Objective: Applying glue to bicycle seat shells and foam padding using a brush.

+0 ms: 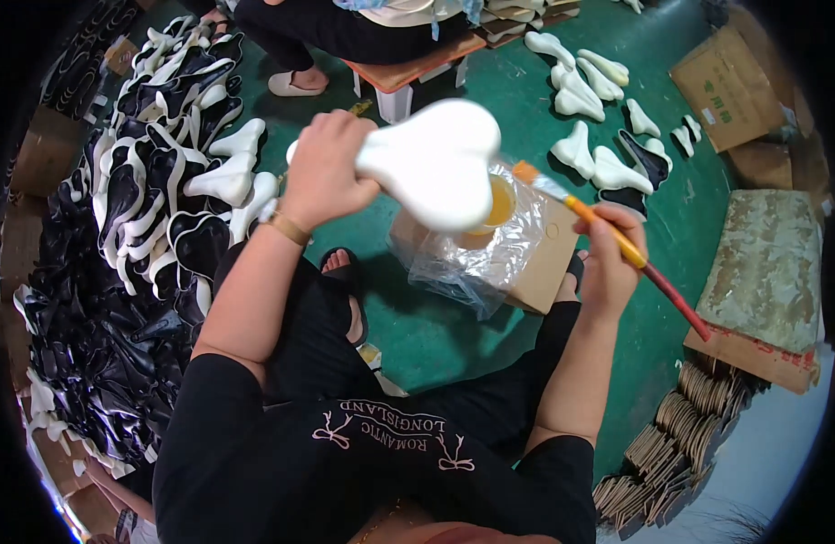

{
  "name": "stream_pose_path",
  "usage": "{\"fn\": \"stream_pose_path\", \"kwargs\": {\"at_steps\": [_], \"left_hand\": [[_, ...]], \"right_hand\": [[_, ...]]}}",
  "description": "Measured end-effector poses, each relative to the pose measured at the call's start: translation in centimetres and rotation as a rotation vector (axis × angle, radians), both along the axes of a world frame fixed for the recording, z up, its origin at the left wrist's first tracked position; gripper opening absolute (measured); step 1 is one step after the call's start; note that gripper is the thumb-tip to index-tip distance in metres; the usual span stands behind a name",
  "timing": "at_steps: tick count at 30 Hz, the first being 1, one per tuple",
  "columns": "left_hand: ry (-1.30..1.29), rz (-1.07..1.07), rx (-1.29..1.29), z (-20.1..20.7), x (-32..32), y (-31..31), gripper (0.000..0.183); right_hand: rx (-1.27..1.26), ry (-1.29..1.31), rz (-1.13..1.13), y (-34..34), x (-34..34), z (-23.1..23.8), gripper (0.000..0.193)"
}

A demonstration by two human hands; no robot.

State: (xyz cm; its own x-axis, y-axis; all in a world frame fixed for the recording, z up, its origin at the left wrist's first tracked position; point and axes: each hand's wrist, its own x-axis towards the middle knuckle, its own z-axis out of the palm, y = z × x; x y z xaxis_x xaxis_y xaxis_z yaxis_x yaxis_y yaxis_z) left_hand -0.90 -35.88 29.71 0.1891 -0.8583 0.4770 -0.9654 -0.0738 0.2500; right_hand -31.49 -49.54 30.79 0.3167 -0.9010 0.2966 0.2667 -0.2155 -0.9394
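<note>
My left hand (pixel 327 172) is closed round the narrow nose of a white foam bicycle saddle pad (pixel 440 163), holding it in the air with the wide end to the right. In my right hand (pixel 617 263) is a paintbrush (pixel 651 274) with a yellow and red handle, its orange-tinged bristles up and left, near the pad's wide end but apart from it. Behind the pad, and partly hidden by it, a cup of yellow liquid (pixel 502 201) stands on a cardboard box (pixel 542 258) covered with clear plastic sheeting (pixel 458 272).
A heap of white pads and black saddle shells (pixel 118 335) fills the left side. More pads (pixel 617 168) lie on the green floor at right. Stacked brown boards (pixel 680 435) and a carton (pixel 730 91) line the right edge. Another person sits near a low stool (pixel 408 77) ahead.
</note>
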Motion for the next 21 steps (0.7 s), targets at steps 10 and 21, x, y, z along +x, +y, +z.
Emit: {"fn": "stream_pose_path", "kwargs": {"at_steps": [10,21], "left_hand": [[-0.058,-0.049,-0.024,0.0,-2.9,-0.5,0.043],[-0.082,-0.014,-0.019,0.2,-2.9,-0.9,0.046]], "right_hand": [[-0.547,0.492,0.054,-0.1,1.9,0.3,0.009],[-0.509,0.494,-0.081,-0.8,-0.9,0.5,0.016]]}}
